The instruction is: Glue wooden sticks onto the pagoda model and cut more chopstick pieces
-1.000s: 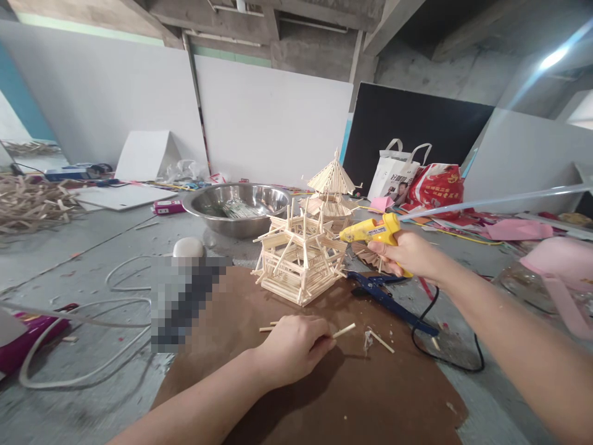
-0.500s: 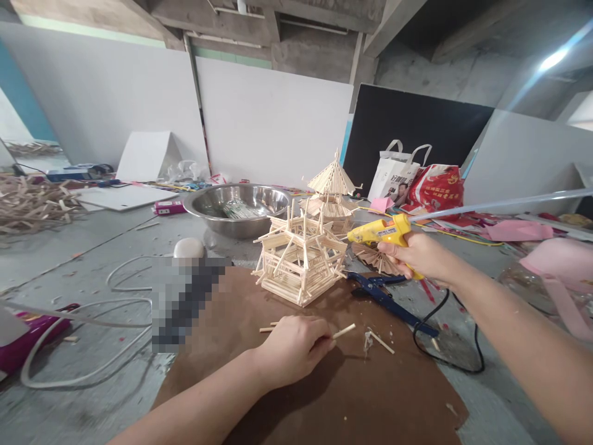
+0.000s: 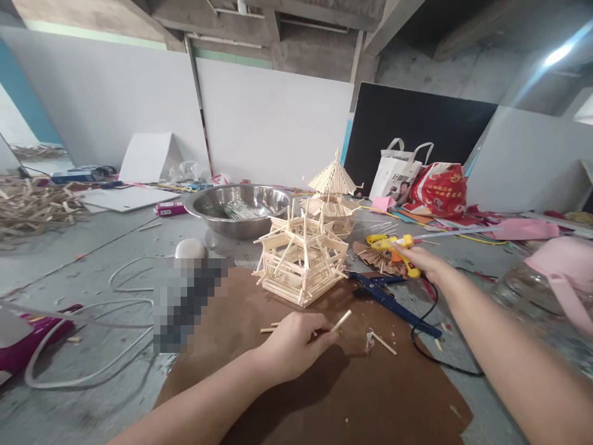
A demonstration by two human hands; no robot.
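My left hand [image 3: 296,346] is closed in a pinch on a short wooden stick [image 3: 341,321], just above the brown board. Right behind it stands a hexagonal frame [image 3: 303,262] built of pale sticks, with posts and railings. Farther right, my right hand [image 3: 419,259] grips a yellow glue gun [image 3: 393,243] by its handle, a long clear glue stick poking out of its back. Below the gun lie blue-handled cutters [image 3: 393,303], partly on the board. A loose stick [image 3: 384,343] and a blob of dried glue [image 3: 369,341] rest right of my left hand.
Behind the frame stand a stick model with a pointed roof [image 3: 334,179] and a steel basin [image 3: 238,210] holding small packets. A folded paper fan [image 3: 377,256] lies near the gun. White cable [image 3: 88,386] loops at left; a pink-lidded clear jar [image 3: 523,284] stands at right.
My right hand has drawn the glue gun away from the stick frame, lower and to the right. My left hand has tilted its stick more upward.
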